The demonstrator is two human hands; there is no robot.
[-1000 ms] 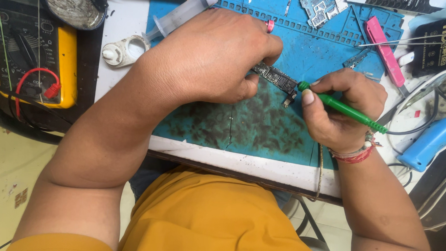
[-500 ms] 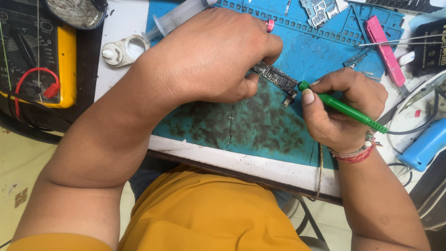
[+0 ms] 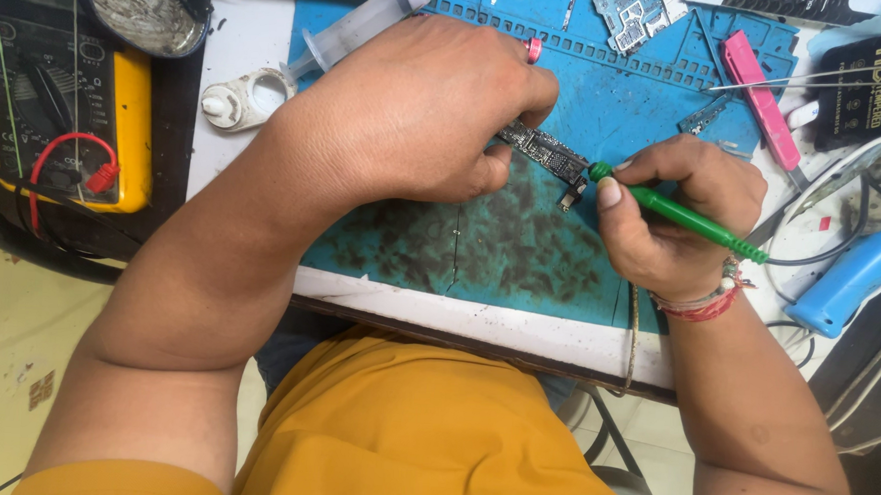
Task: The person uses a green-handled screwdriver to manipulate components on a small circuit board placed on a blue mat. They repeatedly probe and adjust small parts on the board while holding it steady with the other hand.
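Note:
My left hand [image 3: 417, 108] pinches one end of a small dark circuit board [image 3: 546, 149] above the blue work mat [image 3: 520, 251]. My right hand [image 3: 675, 213] grips a green-handled tool [image 3: 689, 221] like a pen, its tip resting at the board's right end. A small dark part [image 3: 569, 196] hangs just below the board. A cable runs from the tool's rear off to the right.
A yellow multimeter [image 3: 65, 112] with red lead lies at left, beside a round tin [image 3: 139, 7] and a white cap [image 3: 244, 98]. A syringe [image 3: 366, 22], another board [image 3: 634, 13], a pink tool [image 3: 759, 98], tweezers and a blue handle [image 3: 855, 276] surround the mat.

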